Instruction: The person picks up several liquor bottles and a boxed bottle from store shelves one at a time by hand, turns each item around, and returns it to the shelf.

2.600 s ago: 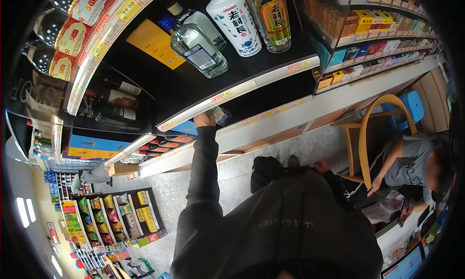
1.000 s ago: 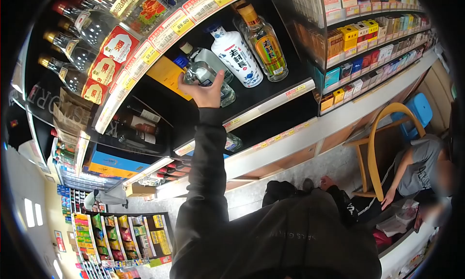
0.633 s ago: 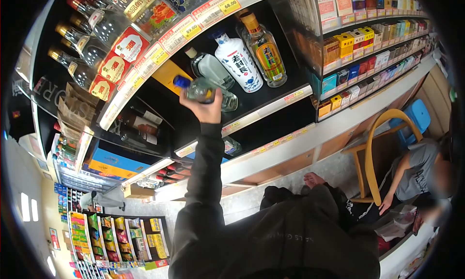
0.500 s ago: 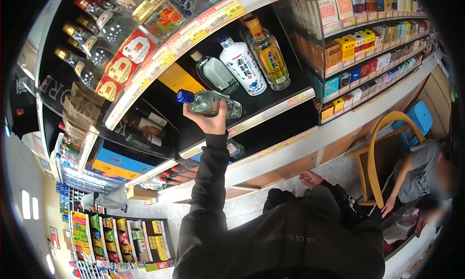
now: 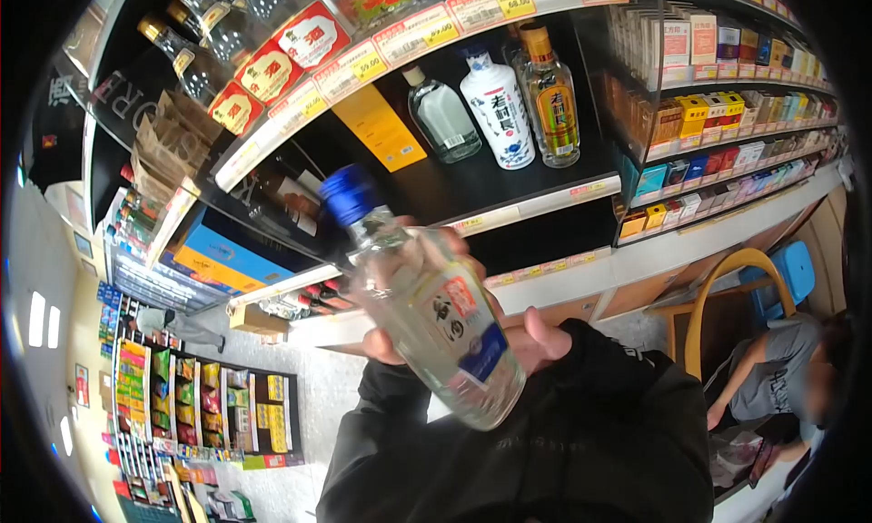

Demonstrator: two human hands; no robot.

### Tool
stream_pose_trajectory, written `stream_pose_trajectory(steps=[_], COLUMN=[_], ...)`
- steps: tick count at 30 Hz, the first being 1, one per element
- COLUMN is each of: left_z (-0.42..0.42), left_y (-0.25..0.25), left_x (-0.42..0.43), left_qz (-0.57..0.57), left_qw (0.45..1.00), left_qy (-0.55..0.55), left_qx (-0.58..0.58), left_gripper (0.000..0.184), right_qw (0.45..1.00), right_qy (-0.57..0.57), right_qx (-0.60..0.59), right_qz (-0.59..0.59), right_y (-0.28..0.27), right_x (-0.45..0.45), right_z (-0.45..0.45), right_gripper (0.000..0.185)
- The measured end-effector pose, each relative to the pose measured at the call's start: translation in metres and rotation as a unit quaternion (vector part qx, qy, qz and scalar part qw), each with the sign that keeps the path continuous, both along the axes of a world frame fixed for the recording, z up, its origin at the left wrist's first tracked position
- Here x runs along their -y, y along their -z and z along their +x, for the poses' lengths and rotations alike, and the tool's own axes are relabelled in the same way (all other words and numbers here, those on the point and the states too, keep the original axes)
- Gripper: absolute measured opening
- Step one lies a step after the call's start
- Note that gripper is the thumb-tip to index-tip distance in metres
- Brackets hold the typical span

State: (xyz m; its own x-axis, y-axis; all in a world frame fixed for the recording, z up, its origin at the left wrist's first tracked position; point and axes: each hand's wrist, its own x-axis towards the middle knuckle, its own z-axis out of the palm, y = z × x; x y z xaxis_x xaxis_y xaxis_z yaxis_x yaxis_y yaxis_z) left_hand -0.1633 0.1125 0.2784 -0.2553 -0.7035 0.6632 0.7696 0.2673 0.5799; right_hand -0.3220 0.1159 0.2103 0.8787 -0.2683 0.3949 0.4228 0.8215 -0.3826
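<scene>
My left hand [image 5: 381,346] grips the blue-capped bottle [image 5: 445,319], tilted, in front of the shelf [image 5: 454,185]. Right hand [image 5: 547,341] beside its lower part, can't tell if gripping. Smooth glass: firm hold, base supported seems best.

- white bottle with blue flowers [image 5: 498,114] on the dark far shelf [image 5: 536,202], amber-labelled bottle [image 5: 557,110] right beside it
- left of those, a clear bottle with a pale cap [image 5: 442,119], then a yellow box [image 5: 379,128]
- bottles with red-and-white labels [image 5: 274,69] up on the far left, price strip [image 5: 413,46] below
- tons of small packs [image 5: 695,119] in rows, far right
- right side: wooden chair [image 5: 697,316], blue stool [image 5: 795,273], person in a grey tee [image 5: 772,373]
- snack rack [image 5: 204,391] over on the left, super colourful
</scene>
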Motion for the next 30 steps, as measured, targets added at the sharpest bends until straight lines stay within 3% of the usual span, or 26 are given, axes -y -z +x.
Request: stream_pose_trajectory(steps=[2,4,5,7,8,10,13,15,17,19,21,22,23,25,26,30], left_z=[-0.016,-0.026,-0.028,-0.017,-0.013,-0.014,-0.010,-0.011,-0.011,-0.009,-0.009,-0.012,-0.011,-0.004,0.000,0.016], left_y=[0.012,0.023,0.027,0.039,0.042,0.050,0.058,0.063,0.068,0.072,0.073,0.067,0.070,0.078,0.079,0.080], left_x=[-0.002,-0.001,-0.001,0.012,0.018,0.023,0.028,0.030,0.029,0.029,0.028,0.022,0.019,0.016,0.014,-0.003], left_qz=[0.092,0.147,0.170,0.168,0.161,0.170,0.196,0.213,0.205,0.205,0.199,0.214,0.213,0.153,0.154,0.180], left_qw=[0.989,0.971,0.962,0.973,0.975,0.967,0.960,0.955,0.954,0.955,0.963,0.963,0.972,0.988,0.988,0.961], left_qy=[0.081,0.118,0.133,0.113,0.126,0.150,0.161,0.169,0.172,0.172,0.145,0.129,0.081,0.006,0.005,-0.142], left_qx=[-0.088,-0.145,-0.168,-0.107,-0.086,-0.113,-0.119,-0.121,-0.133,-0.128,-0.106,-0.098,-0.065,0.009,0.009,0.156], left_gripper=[0.095,0.093,0.089,0.088,0.086,0.082,0.081,0.082,0.082,0.082,0.082,0.082,0.084,0.088,0.088,0.091], right_qw=[0.997,0.960,0.949,0.976,0.976,0.994,0.999,0.998,0.990,0.989,0.993,0.984,0.984,0.967,0.952,0.950], right_qy=[-0.037,-0.119,-0.023,-0.139,-0.139,-0.065,0.011,0.046,0.063,0.047,0.105,0.168,0.168,0.192,0.239,0.223], right_qx=[0.016,0.253,0.314,0.160,0.160,0.059,0.009,0.030,0.079,0.091,0.013,-0.053,-0.055,-0.131,-0.140,-0.156], right_qz=[0.072,0.010,0.016,0.055,0.054,0.065,0.033,0.018,0.104,0.106,0.059,0.002,0.003,-0.105,-0.128,-0.154], right_y=[0.007,0.046,0.055,0.036,0.031,0.023,0.018,0.019,0.024,0.026,0.037,0.036,0.035,0.035,0.049,0.055], right_x=[-0.015,-0.018,-0.023,-0.018,-0.018,-0.018,-0.019,-0.021,-0.024,-0.023,-0.027,-0.028,-0.027,-0.023,-0.024,-0.019], right_z=[0.013,0.044,0.060,0.028,0.023,0.019,0.021,0.024,0.027,0.021,0.022,0.025,0.024,0.018,0.021,0.020], right_gripper=[0.090,0.092,0.091,0.090,0.090,0.092,0.095,0.096,0.094,0.090,0.085,0.091,0.091,0.090,0.087,0.087])
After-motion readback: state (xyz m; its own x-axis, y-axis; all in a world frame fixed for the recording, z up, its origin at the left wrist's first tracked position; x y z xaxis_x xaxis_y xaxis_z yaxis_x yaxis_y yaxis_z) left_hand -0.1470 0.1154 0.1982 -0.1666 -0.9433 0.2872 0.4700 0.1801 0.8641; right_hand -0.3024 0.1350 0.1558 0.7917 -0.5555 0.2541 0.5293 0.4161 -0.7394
